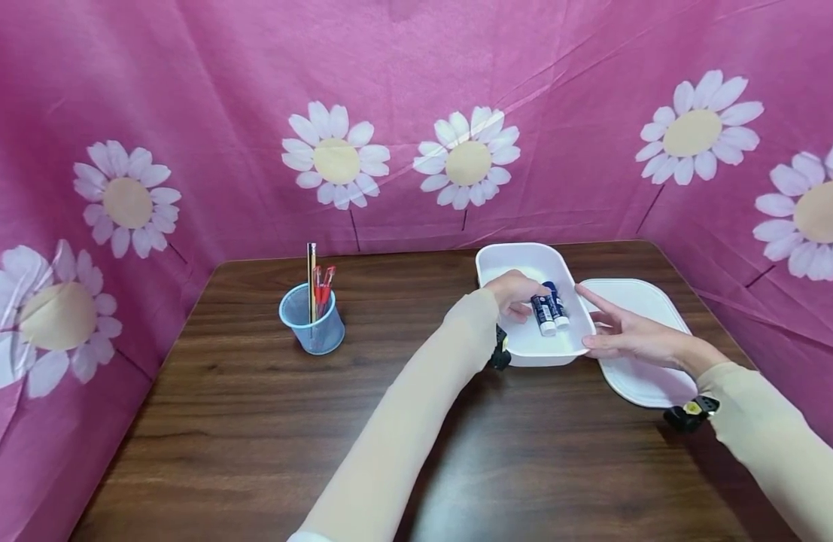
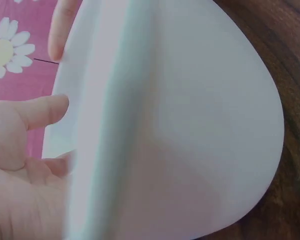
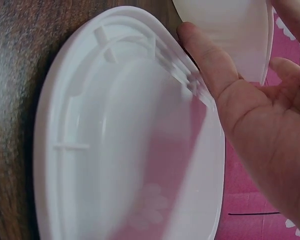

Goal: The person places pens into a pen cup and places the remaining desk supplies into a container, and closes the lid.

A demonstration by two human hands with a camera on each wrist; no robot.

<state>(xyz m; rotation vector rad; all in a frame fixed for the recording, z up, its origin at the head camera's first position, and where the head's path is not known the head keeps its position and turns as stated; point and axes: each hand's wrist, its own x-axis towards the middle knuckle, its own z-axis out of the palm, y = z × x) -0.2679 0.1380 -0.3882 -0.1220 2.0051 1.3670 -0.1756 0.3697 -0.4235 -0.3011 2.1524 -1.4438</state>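
Note:
A white plastic box (image 1: 551, 360) stands at the back right of the table, with two dark blue glue sticks (image 1: 543, 315) with white ends lying side by side inside. My left hand (image 1: 513, 290) reaches over the box's left wall, its fingertips at the upper ends of the glue sticks. The left wrist view shows its thumb and fingers apart at the rim; the wall hides part of them. My right hand (image 1: 622, 331) rests against the box's right side, with thumb and index finger spread along the wall. Beneath that hand lies the white lid (image 3: 124, 125), its ridged inner side up.
A light blue mesh pen cup (image 1: 314, 331) holding pencils and red pens (image 1: 323, 290) stands on the left of the brown wooden table (image 1: 253, 452). Pink cloth with white daisies (image 1: 402, 60) hangs behind the table and at both sides.

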